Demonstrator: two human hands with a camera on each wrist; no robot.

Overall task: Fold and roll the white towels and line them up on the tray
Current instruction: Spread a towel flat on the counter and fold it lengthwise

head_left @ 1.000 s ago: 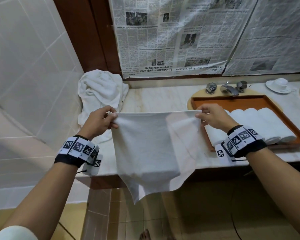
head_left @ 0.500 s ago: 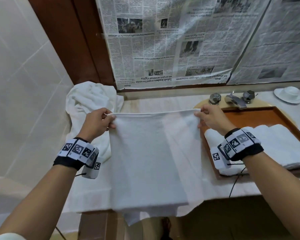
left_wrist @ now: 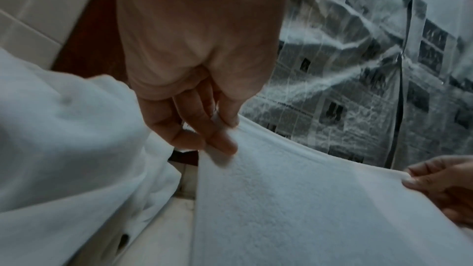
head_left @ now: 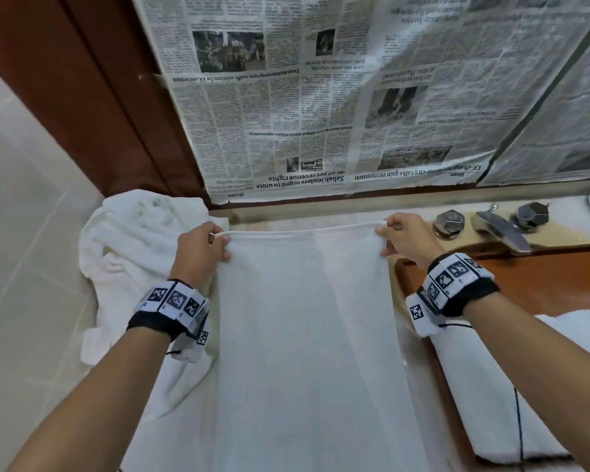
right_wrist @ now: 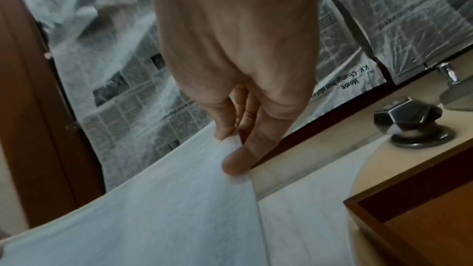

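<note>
While both forearms reach forward over the counter point(head_left: 402, 338), a white towel point(head_left: 304, 335) lies stretched lengthwise between them, its near part running down out of the head view and its far edge pulled taut between the two hands. Rolled towels point(head_left: 484, 386) lie in the wooden tray point(head_left: 542, 281) at the near right, just beside the towel's right edge.

At the far left corner, the left hand point(head_left: 198, 257) pinches the towel: the left wrist view shows the cloth caught between thumb and fingertips point(left_wrist: 225, 147), the fingers curled and narrow. At the far right corner, the right hand point(head_left: 406, 241) holds it likewise: the right wrist view shows the hem nipped between the thumb and one fingertip point(right_wrist: 234, 164), the remaining fingers tucked behind.

Left of the left hand, a heap point(head_left: 133, 240) of loose white towels rests against the tiled wall point(head_left: 24, 206). Beyond the right hand stand a knob point(head_left: 449, 223) and the tap point(head_left: 501, 231). Newspaper point(head_left: 321, 103) covers the surface behind the counter.
</note>
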